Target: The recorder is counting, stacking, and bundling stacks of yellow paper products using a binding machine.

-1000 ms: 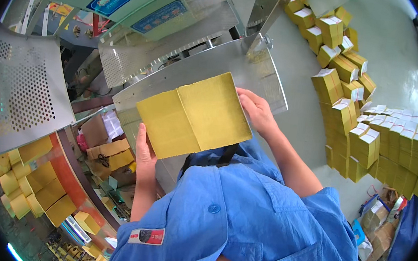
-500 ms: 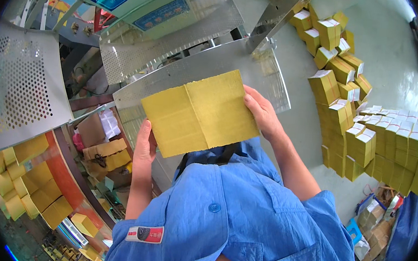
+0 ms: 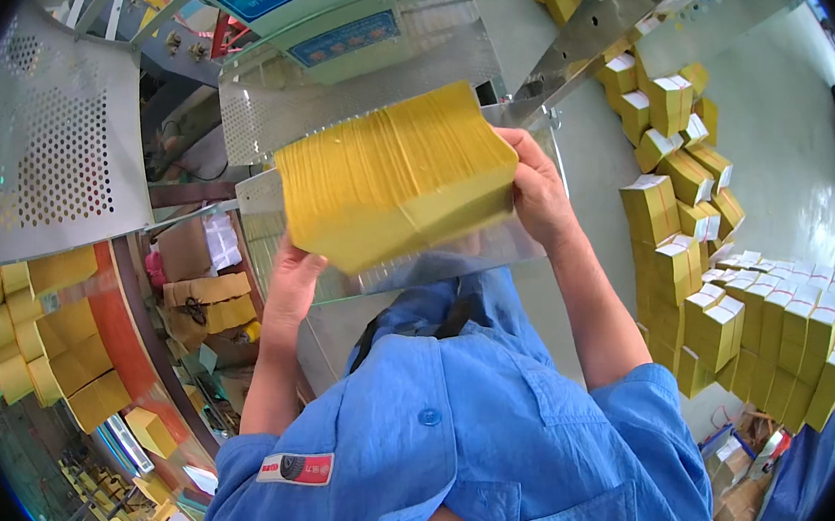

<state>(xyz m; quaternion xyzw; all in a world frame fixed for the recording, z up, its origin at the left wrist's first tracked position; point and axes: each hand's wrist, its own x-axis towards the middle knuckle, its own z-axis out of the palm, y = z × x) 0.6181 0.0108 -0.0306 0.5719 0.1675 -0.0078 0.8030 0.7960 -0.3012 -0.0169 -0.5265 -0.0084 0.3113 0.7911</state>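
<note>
Between my two hands is a thick stack of yellow paper (image 3: 395, 183), tilted so that the layered edges of its many sheets face up. My left hand (image 3: 292, 279) grips the stack's near left corner, thumb on the near side. At the right end my right hand (image 3: 542, 184) is closed round the edge, its fingers partly hidden behind the paper. Beneath the stack lies a metal machine table (image 3: 484, 247), apparently with a clear plate at its near edge.
A green machine (image 3: 329, 26) with a perforated guard stands ahead. Another perforated metal panel (image 3: 58, 135) is at the left. Banded yellow paper bundles (image 3: 773, 325) are piled on the floor at right. More yellow stacks (image 3: 76, 358) lie at lower left, beside a shelf of odds and ends (image 3: 204, 280).
The stack has been lifted away from me and tipped, so its layered sheet edges show instead of the flat top face. Both hands moved up with it and still hold it.
</note>
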